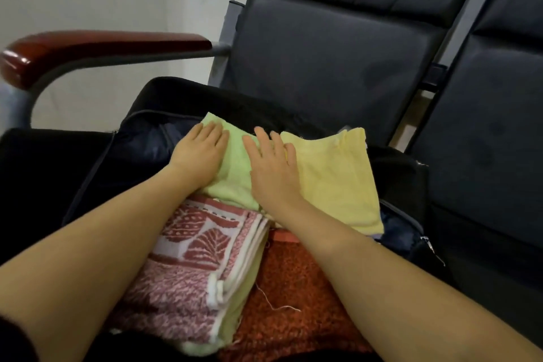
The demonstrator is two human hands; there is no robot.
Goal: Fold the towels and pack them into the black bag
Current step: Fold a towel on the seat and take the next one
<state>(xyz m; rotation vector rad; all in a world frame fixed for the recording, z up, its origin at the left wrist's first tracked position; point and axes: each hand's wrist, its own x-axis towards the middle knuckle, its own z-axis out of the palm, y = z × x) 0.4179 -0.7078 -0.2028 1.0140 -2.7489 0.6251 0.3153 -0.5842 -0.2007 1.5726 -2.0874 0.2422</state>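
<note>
While both hands, left hand [198, 153] and right hand [271, 169], pressed flat-fingered on the green towel [235, 167] and yellow towel [332, 179] in the black bag [141, 138], packing looked nearly finished.

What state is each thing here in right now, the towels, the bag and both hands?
Green towel: folded, pressed flat under both hands.
Yellow towel: folded, beside the green one.
Pink patterned towel: folded, nearer the person.
Orange towel: lying at the front.
Black bag: unzipped, open.
Left hand: flat, fingers straight.
Right hand: flat, fingers spread.
</note>
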